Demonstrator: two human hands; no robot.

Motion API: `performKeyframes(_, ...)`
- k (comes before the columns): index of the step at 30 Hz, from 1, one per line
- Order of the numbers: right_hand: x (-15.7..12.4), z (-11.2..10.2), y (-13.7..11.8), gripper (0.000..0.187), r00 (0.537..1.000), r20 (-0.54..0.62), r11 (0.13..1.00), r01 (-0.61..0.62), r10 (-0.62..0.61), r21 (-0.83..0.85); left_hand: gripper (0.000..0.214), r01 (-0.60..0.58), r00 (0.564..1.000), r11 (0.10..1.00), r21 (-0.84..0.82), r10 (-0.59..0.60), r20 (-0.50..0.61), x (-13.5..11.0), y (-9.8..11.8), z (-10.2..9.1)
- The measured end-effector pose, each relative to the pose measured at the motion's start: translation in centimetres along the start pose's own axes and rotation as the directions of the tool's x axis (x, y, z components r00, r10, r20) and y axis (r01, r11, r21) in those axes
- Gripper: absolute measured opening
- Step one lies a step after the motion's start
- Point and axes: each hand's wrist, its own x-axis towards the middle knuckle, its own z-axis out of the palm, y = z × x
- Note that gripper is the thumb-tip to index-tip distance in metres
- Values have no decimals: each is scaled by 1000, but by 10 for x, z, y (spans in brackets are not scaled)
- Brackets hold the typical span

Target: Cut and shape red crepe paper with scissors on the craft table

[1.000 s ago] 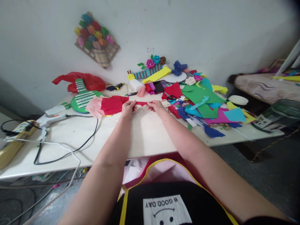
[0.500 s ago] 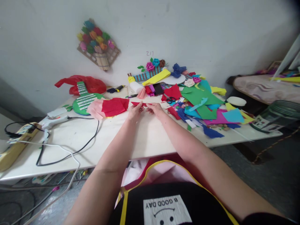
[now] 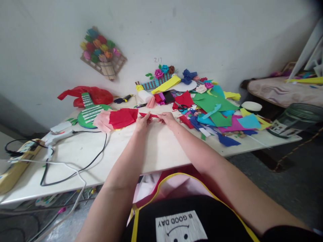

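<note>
Between my two hands, just above the white table (image 3: 161, 148), stretches a narrow strip of red paper (image 3: 153, 116). My left hand (image 3: 143, 121) pinches its left part, and a red tip pokes out past the fingers. At the right end my right hand (image 3: 166, 118) grips it between thumb and fingers. Left of my hands lie a stack of red paper sheets (image 3: 123, 118) and a pale pink sheet (image 3: 102, 120), partly over a green guitar-shaped craft (image 3: 85, 112). Dark-handled scissors (image 3: 182, 107) rest on the paper pile behind my right hand.
Coloured paper scraps (image 3: 214, 107) heap up on the right, beside a glass jar (image 3: 295, 121) at the table's edge. A glue gun (image 3: 59, 136) with a looping black cord and a power strip (image 3: 21, 164) lie left. Pliers (image 3: 123, 98) sit at the back.
My hands have moved slightly apart, and more of the red strip shows between them. The whole view has shifted a little.
</note>
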Motion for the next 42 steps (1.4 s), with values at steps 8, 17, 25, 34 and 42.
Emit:
performKeyframes(8,0,1,-1,26,1000,-21,1000,9,-9,11,34,-13,1000,995,95,14,-7,1,-1,0)
performKeyframes(17,-4,4,-7,6,999,-8,999,-31,31,-20,36,-65,988,979,193,90,-122,5,0,-4)
performKeyframes(25,-1,5,-2,11,998,51,999,29,-31,25,38,-70,985,943,324,116,-125,6,-1,-7)
performKeyframes(34,5,1,6,23,989,146,999,18,-14,-28,37,-75,982,941,331,128,-140,5,0,-9)
performKeyframes(42,6,4,5,41,993,106,998,48,-44,-35,25,-120,935,761,638,304,-185,6,4,-12)
